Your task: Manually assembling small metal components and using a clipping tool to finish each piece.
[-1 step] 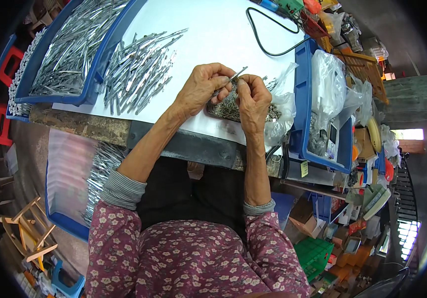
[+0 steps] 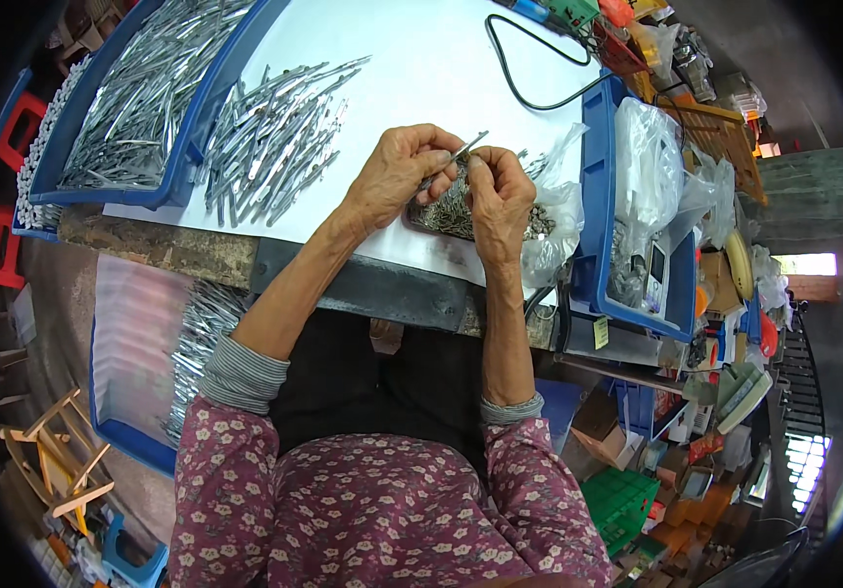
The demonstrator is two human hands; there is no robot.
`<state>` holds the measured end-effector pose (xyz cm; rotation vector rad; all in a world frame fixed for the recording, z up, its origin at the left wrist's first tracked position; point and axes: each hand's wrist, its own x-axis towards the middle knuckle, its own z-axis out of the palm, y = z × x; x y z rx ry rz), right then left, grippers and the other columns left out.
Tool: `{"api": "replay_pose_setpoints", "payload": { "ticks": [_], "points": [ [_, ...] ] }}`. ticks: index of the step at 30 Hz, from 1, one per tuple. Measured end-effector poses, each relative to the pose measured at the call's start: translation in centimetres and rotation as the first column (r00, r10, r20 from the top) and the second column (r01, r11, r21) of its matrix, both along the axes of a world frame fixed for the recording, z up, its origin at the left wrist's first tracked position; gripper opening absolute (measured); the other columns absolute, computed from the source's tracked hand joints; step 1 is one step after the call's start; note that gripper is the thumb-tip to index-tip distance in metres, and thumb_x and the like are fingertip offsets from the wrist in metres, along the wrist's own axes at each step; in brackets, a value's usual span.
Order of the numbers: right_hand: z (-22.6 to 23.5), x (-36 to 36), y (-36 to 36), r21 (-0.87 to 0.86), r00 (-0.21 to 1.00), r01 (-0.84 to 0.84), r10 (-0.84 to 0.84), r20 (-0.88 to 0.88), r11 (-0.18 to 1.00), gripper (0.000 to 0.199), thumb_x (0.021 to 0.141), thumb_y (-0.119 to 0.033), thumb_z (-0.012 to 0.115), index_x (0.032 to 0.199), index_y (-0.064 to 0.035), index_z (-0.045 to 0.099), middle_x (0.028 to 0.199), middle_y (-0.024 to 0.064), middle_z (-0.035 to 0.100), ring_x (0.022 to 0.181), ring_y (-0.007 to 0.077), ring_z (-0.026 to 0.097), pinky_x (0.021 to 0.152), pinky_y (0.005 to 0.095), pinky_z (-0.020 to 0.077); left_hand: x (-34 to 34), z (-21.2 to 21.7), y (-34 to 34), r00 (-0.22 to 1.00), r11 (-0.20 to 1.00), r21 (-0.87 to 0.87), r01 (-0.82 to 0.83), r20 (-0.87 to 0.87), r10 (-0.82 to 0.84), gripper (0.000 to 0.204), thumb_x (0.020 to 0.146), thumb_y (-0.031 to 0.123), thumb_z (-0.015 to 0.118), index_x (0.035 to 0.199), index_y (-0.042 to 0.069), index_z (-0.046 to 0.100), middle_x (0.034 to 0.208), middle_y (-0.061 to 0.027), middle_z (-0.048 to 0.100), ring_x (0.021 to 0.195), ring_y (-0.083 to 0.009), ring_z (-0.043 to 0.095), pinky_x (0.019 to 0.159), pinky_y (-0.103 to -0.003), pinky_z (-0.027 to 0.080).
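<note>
My left hand (image 2: 390, 178) pinches a thin grey metal rod (image 2: 472, 144), whose end points up and to the right past the fingers. Close beside it, my right hand (image 2: 502, 201) has its thumb and forefinger pressed together near the rod; anything between them is too small to name. Under and between both hands lies a heap of small metal parts (image 2: 449, 216), partly hidden by them. Left of my hands, a loose pile of similar metal rods (image 2: 269, 137) rests on the white table surface (image 2: 407, 73).
A blue bin (image 2: 186, 157) full of metal rods stands at the left. On the right, a blue tray (image 2: 593, 196) holds clear plastic bags (image 2: 649, 147). A black cable (image 2: 505, 64) loops across the far side. Below the table at left sits another blue bin (image 2: 132, 441).
</note>
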<state>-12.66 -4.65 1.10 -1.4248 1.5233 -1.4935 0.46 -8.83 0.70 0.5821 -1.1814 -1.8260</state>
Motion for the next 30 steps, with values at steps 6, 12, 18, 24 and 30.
{"api": "replay_pose_setpoints", "payload": {
  "ticks": [6, 12, 18, 24, 30],
  "points": [
    [0.14, 0.05, 0.07, -0.002, 0.999, -0.015, 0.015, -0.050, 1.000, 0.010, 0.086, -0.009, 0.053, 0.083, 0.0003, 0.055, 0.065, -0.0016, 0.051, 0.051, 0.0027, 0.042, 0.043, 0.0177, 0.0327, 0.10, 0.02, 0.13, 0.997, 0.998, -0.057, -0.032, 0.066, 0.036, 0.019, 0.085, 0.004, 0.047, 0.099, -0.007, 0.052, 0.068, -0.0032, 0.053, 0.052, -0.0036, 0.047, 0.042, -0.014, 0.037],
    [-0.03, -0.08, 0.07, -0.003, 0.998, -0.022, 0.021, -0.051, 1.000, 0.009, 0.085, -0.008, 0.052, 0.083, 0.0003, 0.055, 0.065, -0.0017, 0.050, 0.051, 0.0027, 0.042, 0.043, 0.0180, 0.0328, 0.03, 0.17, 0.24, 0.989, 0.993, -0.106, -0.060, 0.132, 0.073, 0.016, 0.085, 0.004, 0.047, 0.096, -0.005, 0.054, 0.067, -0.0021, 0.053, 0.052, -0.0029, 0.047, 0.042, -0.014, 0.037],
    [0.37, -0.05, 0.34, 0.027, 0.997, -0.019, 0.021, -0.077, 0.999, 0.009, 0.084, -0.006, 0.050, 0.082, 0.0025, 0.053, 0.064, 0.0016, 0.050, 0.055, 0.0064, 0.042, 0.047, 0.0227, 0.0344, -0.06, 0.36, 0.31, 0.966, 0.977, -0.188, -0.102, 0.217, 0.142, 0.012, 0.085, 0.005, 0.049, 0.091, -0.003, 0.056, 0.066, -0.0015, 0.053, 0.052, -0.0029, 0.047, 0.045, -0.014, 0.038],
    [0.01, -0.18, 0.26, 0.010, 0.996, -0.024, 0.024, -0.081, 1.000, 0.008, 0.083, -0.004, 0.049, 0.081, 0.0025, 0.053, 0.063, 0.0017, 0.050, 0.054, 0.0063, 0.042, 0.047, 0.0228, 0.0343, -0.07, 0.18, 0.35, 0.944, 0.957, -0.269, -0.111, 0.271, 0.186, 0.011, 0.084, 0.005, 0.050, 0.088, -0.003, 0.056, 0.065, -0.0011, 0.052, 0.053, -0.0031, 0.045, 0.046, -0.015, 0.038],
    [0.19, -0.23, 0.30, 0.033, 0.996, -0.056, 0.054, 0.071, 0.998, 0.008, 0.083, -0.005, 0.050, 0.080, 0.0017, 0.053, 0.062, -0.0009, 0.049, 0.051, 0.0037, 0.040, 0.042, 0.0202, 0.0315, 0.14, 0.49, 0.19, 0.973, 0.978, -0.193, -0.083, 0.195, 0.121, 0.010, 0.082, 0.002, 0.049, 0.085, -0.004, 0.057, 0.064, -0.0020, 0.053, 0.053, -0.0040, 0.046, 0.047, -0.017, 0.038]
  ]
}}
